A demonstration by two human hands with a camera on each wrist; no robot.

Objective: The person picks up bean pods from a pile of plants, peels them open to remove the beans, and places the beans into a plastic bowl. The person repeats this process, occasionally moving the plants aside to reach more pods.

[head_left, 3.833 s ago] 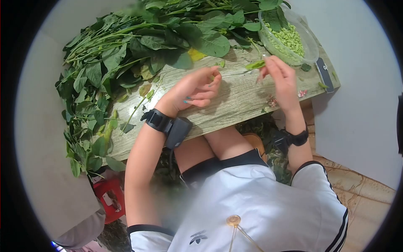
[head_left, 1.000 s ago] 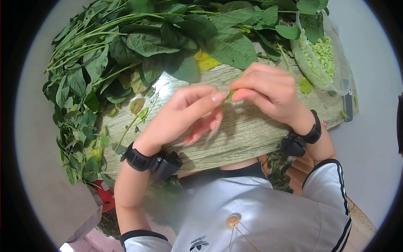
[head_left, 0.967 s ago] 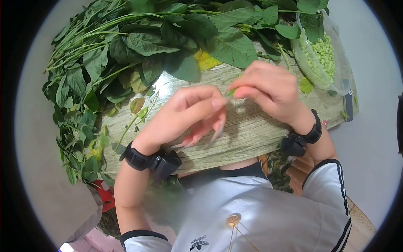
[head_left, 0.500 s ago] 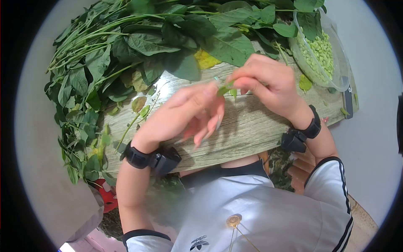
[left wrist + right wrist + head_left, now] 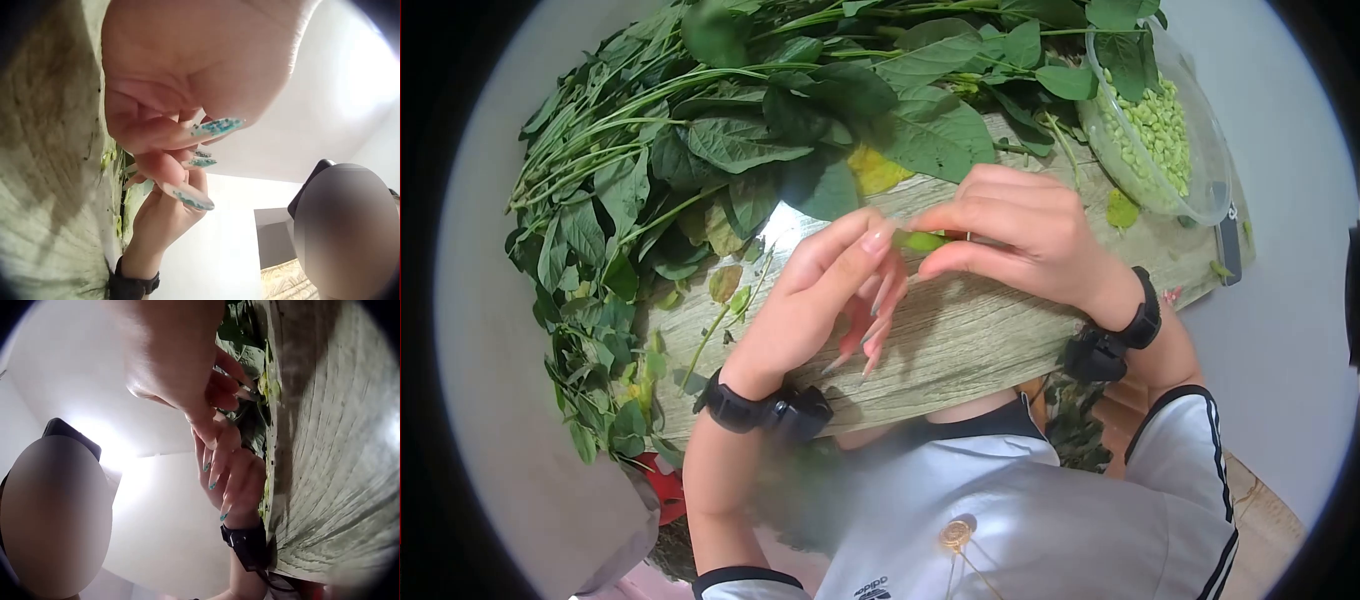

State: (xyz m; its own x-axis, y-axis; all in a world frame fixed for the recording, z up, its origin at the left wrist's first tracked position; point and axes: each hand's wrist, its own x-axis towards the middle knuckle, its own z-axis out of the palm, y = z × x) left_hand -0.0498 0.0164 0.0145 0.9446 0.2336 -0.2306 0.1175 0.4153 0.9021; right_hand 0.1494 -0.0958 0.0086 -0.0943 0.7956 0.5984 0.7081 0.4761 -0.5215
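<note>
A green bean pod (image 5: 922,241) lies level between the two hands, above the wooden tabletop (image 5: 960,330). The left hand (image 5: 800,300) pinches its left end between thumb and forefinger, while the other fingers hang loosely below. From the opposite side, the right hand (image 5: 1025,240) holds the pod's right end, forefinger along the top and thumb lower down. In the left wrist view, the left hand's long glittery nails (image 5: 215,127) show, but the pod is hidden. Fingers of both hands meet in the right wrist view, beside the left hand (image 5: 234,481).
Leafy bean stalks (image 5: 740,145) are heaped along the table's back and left. At the back right, a clear plastic bowl (image 5: 1203,105) contains shelled green beans (image 5: 1155,130). A phone (image 5: 1228,250) lies by the right edge. A yellow leaf (image 5: 878,170) lies near the heap.
Earliest, the right hand alone held a pod near the bowl, with the left hand apart. Both hands then met over the table's middle; since half a second ago they have shifted slightly left, the pod levelling.
</note>
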